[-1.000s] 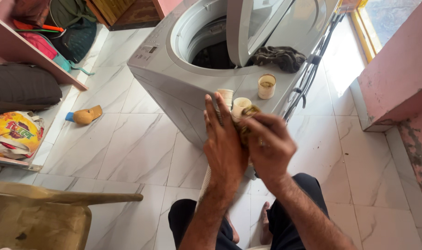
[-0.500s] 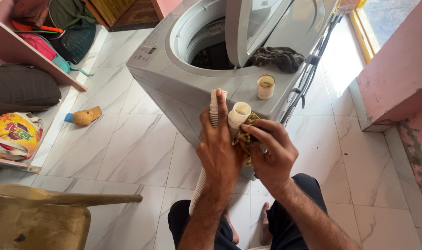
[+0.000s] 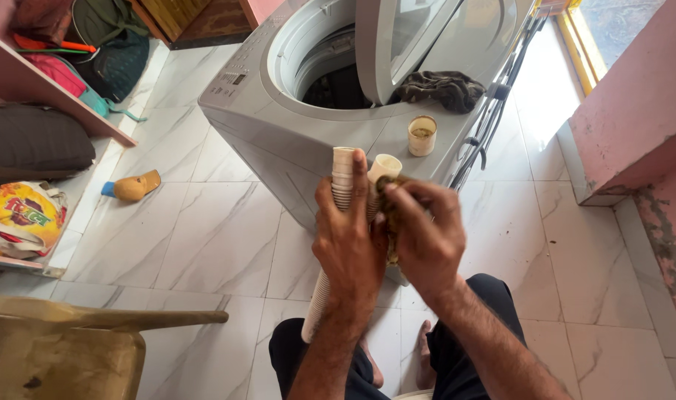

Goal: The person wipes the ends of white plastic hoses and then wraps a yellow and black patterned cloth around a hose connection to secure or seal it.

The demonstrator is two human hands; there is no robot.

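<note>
My left hand [image 3: 350, 241] grips a cream corrugated hose [image 3: 343, 176] that is bent double, so both its ends point up toward the washing machine; the second end [image 3: 386, 166] stands just right of my fingers. The hose's lower length [image 3: 317, 302] hangs below my wrist. My right hand [image 3: 421, 238] presses a small brown rag [image 3: 388, 201] against the hose. Both hands are held close together above my lap, in front of the grey top-loading washing machine [image 3: 278, 126] with its lid [image 3: 397, 37] raised.
A small cream cup [image 3: 421, 135] and a dark cloth [image 3: 440, 89] rest on the machine's top. A shelf [image 3: 49, 96] with bags stands at left, an orange spray bottle [image 3: 132, 186] lies on the floor, and a wooden chair [image 3: 64, 348] is at lower left.
Both hands have lifted the hose a little higher, and its two ends now stand out above my left fingers. My right hand has shifted along the hose with the rag.
</note>
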